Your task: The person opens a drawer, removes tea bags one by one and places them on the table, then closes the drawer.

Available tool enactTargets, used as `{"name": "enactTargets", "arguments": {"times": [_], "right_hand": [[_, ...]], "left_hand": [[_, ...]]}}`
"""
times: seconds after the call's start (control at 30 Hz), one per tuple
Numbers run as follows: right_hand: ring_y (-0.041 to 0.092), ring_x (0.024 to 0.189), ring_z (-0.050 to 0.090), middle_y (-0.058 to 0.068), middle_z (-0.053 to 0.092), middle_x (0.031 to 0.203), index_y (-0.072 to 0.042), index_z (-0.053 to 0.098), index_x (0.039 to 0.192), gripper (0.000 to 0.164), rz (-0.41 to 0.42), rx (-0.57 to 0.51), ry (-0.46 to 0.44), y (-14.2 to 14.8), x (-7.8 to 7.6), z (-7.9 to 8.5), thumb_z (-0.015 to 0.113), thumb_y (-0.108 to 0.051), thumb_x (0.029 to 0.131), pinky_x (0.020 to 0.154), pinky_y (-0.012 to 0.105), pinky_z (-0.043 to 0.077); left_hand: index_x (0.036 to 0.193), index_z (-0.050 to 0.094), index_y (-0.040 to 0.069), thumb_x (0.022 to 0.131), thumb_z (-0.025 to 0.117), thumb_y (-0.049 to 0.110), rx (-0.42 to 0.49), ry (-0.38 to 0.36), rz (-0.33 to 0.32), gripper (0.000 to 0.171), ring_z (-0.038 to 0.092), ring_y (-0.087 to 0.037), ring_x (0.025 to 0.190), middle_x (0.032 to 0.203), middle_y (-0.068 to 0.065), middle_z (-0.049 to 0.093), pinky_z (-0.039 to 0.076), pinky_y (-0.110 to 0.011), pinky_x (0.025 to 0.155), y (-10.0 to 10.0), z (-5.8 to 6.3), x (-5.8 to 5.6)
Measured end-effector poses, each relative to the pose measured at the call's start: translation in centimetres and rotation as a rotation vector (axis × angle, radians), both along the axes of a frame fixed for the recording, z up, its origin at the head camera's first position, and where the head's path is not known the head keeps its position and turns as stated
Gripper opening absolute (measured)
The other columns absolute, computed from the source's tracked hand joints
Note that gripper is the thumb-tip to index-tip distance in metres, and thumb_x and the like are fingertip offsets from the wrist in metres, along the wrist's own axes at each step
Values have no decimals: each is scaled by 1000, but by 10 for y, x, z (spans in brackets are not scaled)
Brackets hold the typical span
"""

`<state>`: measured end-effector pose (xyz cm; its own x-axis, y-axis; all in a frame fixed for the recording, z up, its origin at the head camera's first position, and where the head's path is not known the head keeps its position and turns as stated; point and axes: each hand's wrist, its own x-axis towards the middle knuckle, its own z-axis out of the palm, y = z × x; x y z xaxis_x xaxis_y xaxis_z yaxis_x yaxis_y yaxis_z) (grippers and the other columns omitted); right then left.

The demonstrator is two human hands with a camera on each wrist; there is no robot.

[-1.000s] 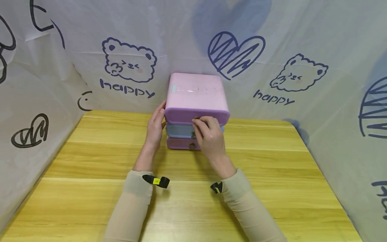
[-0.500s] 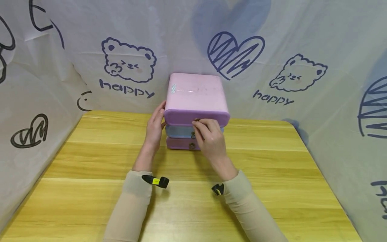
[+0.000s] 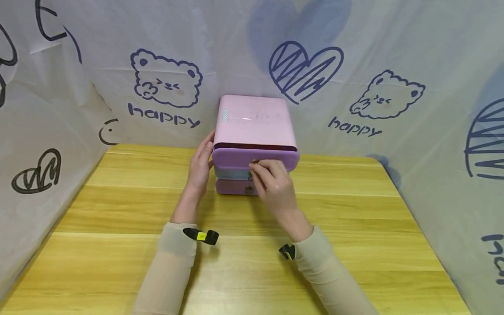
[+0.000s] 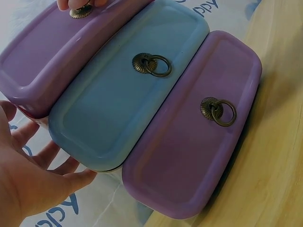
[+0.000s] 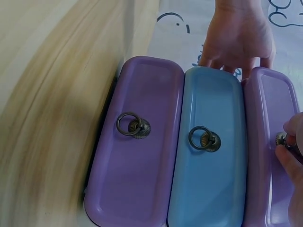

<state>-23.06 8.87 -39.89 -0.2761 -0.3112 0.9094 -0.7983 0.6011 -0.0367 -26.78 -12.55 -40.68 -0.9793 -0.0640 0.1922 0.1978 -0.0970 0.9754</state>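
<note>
Both sleeved arms come in from the bottom edge of the head view, well apart, slanting inward. Left forearm (image 3: 165, 275): steeper of the two. Left wrist (image 3: 186, 211): bare. Left grip (image 3: 199, 169): reaches forward, digits extended, slight gaps between the fingers (image 4: 78, 180) in the left wrist view. Right forearm (image 3: 334, 280): leans further over, angling up and leftward. Right wrist (image 3: 296, 224): bare. Right grip (image 3: 276, 186): back upward, fingers curled, thumb (image 3: 257, 178) and fingertips pinching; partly cropped in the right wrist view.
</note>
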Motion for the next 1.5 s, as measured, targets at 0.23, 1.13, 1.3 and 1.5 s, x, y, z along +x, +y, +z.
{"name": "enactTargets", "arguments": {"times": [0.23, 1.13, 1.3, 1.5], "right_hand": [[31, 87, 66, 14, 70, 96, 3, 78, 103, 13, 12, 8, -1, 2, 7, 1, 77, 2, 90, 79, 37, 60], [28, 87, 66, 13, 71, 96, 2, 79, 106, 19, 73, 95, -5, 10, 39, 0, 82, -1, 88, 80, 34, 61], [27, 87, 66, 12, 70, 95, 1, 79, 107, 16, 75, 103, -11, 12, 44, -2, 79, -4, 92, 80, 34, 61], [27, 88, 66, 12, 70, 97, 1, 79, 108, 14, 82, 109, -11, 14, 49, -1, 73, -6, 97, 81, 33, 61]], "left_hand": [[161, 41, 19, 112, 39, 38, 13, -1, 1, 53, 37, -19, 150, 165, 0, 40, 34, -49, 122, 0, 0, 0], [160, 43, 16, 110, 47, 31, 92, -32, -97, 53, 40, -22, 147, 165, -1, 41, 36, -53, 121, -13, 3, 1], [161, 41, 16, 110, 48, 29, 101, -47, -165, 53, 38, -24, 148, 166, -4, 38, 36, -56, 120, -21, 2, 0], [162, 39, 16, 110, 50, 27, 95, -80, -220, 54, 34, -25, 151, 167, -6, 36, 35, -58, 120, -30, 0, -2]]}}
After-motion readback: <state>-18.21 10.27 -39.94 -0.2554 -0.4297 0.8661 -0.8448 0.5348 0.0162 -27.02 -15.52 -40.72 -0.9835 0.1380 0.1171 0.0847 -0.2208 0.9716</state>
